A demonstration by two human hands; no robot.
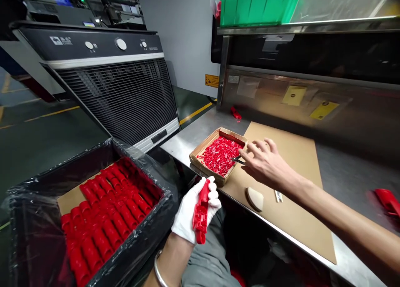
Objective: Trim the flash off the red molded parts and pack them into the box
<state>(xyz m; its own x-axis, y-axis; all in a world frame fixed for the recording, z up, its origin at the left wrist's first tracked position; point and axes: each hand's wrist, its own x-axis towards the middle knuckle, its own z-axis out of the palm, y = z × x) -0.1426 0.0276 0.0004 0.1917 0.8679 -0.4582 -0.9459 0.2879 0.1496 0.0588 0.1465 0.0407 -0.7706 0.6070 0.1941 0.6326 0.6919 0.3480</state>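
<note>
My left hand (193, 210), in a white glove, grips a red plastic part (201, 214) upright just below the steel bench's front edge. My bare right hand (264, 160) reaches left across a brown cardboard sheet (300, 183) and holds a small dark tool (237, 159) at the right rim of a shallow cardboard tray (200, 153). That tray is filled with several small red plastic scraps (220, 153).
At lower left a black-lined box (46, 187) holds rows of red parts (103, 220). A pale wedge-shaped piece (255, 198) and a small metal strip (278, 195) lie on the cardboard. Red parts lie at the bench's right edge (387, 201) and back (236, 113). A large dark machine (118, 91) stands left; a green bin (259, 6) sits overhead.
</note>
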